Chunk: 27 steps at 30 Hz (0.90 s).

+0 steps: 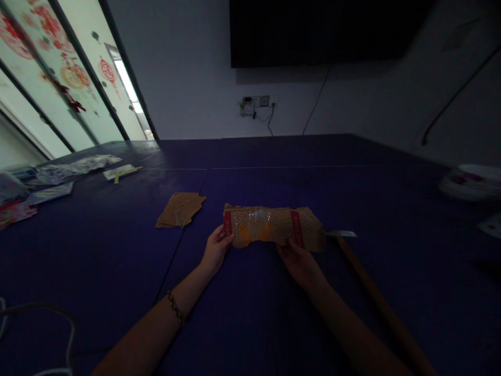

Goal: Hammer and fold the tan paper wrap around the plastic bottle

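Note:
A torn, flattened strip of printed cardboard [274, 224] with red bands, orange marks and a shiny patch of clear tape is held up over the dark blue table. My left hand [216, 248] pinches its left end, thumb on the front. Its lower edge, right of the middle, is gripped by my right hand [299, 261]. To the left lie several brown cardboard pieces [180, 210], stacked loosely. A thin, pale, flat blade-like strip [344, 233] sticks out past the cardboard's right end. Beside it a long wooden stick [383, 300] slants toward the lower right.
On the table's [250, 156] left side sit plastic packets [78, 167] and a white flat item [120, 172]. A white cable [70, 339] loops at lower left. A patterned bowl [472, 181] stands far right. Behind are a wall socket [264, 101] and a dark screen [329, 31].

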### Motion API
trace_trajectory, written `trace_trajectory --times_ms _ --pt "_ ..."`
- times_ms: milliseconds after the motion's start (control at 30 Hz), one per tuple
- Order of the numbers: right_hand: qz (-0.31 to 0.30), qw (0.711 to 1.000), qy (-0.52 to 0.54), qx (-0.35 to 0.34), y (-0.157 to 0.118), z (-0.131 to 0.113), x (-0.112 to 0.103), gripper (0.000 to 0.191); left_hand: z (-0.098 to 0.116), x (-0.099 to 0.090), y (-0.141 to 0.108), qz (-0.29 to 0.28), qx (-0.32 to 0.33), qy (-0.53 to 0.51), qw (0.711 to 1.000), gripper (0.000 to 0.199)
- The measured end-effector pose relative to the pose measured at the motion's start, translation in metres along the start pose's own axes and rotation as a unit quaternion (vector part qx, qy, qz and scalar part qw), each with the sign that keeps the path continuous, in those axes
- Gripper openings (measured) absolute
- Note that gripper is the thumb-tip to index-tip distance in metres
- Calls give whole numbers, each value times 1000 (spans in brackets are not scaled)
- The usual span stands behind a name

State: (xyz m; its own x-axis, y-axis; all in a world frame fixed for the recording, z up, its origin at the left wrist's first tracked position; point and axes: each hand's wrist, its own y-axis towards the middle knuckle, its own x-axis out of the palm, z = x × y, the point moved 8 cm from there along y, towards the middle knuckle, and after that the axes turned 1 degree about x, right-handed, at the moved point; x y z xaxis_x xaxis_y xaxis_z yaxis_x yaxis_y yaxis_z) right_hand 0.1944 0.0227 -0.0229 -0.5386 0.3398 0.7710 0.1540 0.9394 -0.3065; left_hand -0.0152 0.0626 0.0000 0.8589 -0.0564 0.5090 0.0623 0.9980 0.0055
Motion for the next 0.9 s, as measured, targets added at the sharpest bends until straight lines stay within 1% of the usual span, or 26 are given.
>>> trace_trajectory --times_ms 200,367,533,700,900 --pt "-13 1000 0 -2 1 1 -1 21 -1 -1 1 2 0 3 1000 38" --pt "-21 1000 -1 -7 2 0 -1 22 0 -3 3 9 16 15 1000 40" --pt "-2 1000 9 3 3 2 -5 25 1 -3 4 6 35 27 999 41" --pt "-25 1000 0 -4 3 2 -3 22 1 -5 4 9 41 42 998 43" --pt "0 1000 9 4 2 2 -4 24 0 -5 5 8 39 38 998 45"
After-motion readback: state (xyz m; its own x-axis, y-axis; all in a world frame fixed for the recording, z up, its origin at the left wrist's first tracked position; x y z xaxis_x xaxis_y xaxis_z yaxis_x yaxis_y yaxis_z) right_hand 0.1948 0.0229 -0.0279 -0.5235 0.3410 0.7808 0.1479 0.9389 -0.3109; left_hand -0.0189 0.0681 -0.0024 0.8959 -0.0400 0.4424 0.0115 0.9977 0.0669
